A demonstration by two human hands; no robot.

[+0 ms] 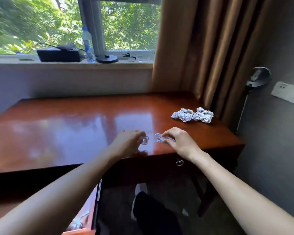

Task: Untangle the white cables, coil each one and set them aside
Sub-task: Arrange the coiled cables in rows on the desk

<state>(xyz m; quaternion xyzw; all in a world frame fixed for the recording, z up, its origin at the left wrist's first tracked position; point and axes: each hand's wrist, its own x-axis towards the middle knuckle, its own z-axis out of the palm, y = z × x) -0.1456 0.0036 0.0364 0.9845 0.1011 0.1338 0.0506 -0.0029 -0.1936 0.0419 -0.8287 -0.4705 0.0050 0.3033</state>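
Now the left hand [131,140] pinches one small white cable loop [145,140] and the right hand [178,141] a second white loop [157,138], likely keeping both clear of the finished white cable coils [192,115].

Cable loops [158,138] at centre and coiled cables [192,115] at right are white, on a glossy reddish-brown desk [66,133]. Brown curtain [202,48] upper right, grey wall [278,150] right, black box [58,55] and green leaves [24,22] upper left.

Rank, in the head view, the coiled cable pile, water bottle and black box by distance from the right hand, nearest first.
1. coiled cable pile, right on the desk.
2. water bottle, on the windowsill.
3. black box, left of the bottle.
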